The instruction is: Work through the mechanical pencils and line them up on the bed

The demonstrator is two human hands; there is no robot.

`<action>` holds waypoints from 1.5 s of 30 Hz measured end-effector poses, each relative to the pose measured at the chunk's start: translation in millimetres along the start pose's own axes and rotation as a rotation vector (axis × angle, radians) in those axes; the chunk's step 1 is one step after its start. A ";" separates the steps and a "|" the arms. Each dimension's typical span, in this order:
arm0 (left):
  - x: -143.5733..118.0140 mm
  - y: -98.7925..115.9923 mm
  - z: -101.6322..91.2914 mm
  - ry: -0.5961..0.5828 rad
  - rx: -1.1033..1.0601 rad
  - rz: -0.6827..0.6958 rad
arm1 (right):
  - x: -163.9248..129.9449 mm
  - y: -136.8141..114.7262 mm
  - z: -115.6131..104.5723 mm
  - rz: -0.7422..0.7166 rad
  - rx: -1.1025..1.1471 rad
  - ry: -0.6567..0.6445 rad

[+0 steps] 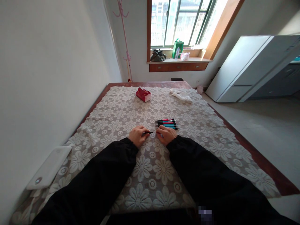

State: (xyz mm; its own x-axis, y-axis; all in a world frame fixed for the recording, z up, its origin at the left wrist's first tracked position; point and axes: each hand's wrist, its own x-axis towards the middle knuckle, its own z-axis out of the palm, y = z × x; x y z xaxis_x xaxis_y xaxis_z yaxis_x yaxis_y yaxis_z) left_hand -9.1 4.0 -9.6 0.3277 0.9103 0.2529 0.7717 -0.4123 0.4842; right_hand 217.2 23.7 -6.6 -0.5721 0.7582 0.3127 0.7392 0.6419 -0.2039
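While both hands rest low on the table, they meet over a single pen (148, 132), a thin dark one lying roughly crosswise between them. The left hand (137, 135) is curled closed around one end of it, and the right hand (167, 134) is closed on the other end, so the pen bridges the small gap between the two fists. Black sleeves (112, 175) run back from both wrists toward the camera. Just beyond the right hand, near but not touching it, lies a row of pens (167, 124) packed side by side, their barrels showing pink, red and teal with dark tips; how many there are cannot be told for sure. The table (264, 165) has a dark reddish wooden edge and is covered by a white lace cloth (145, 175) patterned with large flowers. Farther off, toward the far edge, sits a red pack of tissues (143, 94), and well apart from it to the right lies a crumpled white cloth (181, 95). At the near left, against the wall, a flat white board (50, 167) rests on the lace. Beyond the table a window sill (178, 60) carries a green bag (177, 48) and a dark bag (157, 55), and a white cabinet (243, 67) stands to the right.
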 end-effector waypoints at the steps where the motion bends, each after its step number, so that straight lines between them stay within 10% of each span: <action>1: -0.1 -0.5 0.4 -0.005 0.008 0.002 | -0.1 -0.3 -0.5 0.011 -0.004 -0.002; 8: -1.3 3.0 -2.3 0.053 0.014 -0.046 | -0.2 2.5 -3.4 0.122 -0.066 -0.001; 29: -0.8 3.7 -1.5 0.039 -0.089 0.050 | -0.2 4.0 -3.1 -0.166 -0.001 -0.054; 45: 0.1 1.3 1.4 0.050 -0.133 0.041 | -0.3 12.7 -7.6 0.045 -0.034 -0.116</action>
State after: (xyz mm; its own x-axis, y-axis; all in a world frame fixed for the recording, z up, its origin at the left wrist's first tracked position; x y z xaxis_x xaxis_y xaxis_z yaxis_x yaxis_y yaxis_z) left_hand -7.3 3.6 -10.1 0.3277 0.8909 0.3146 0.6781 -0.4536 0.5783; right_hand 229.5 30.8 -2.3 -0.5736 0.7958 0.1944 0.7758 0.6039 -0.1828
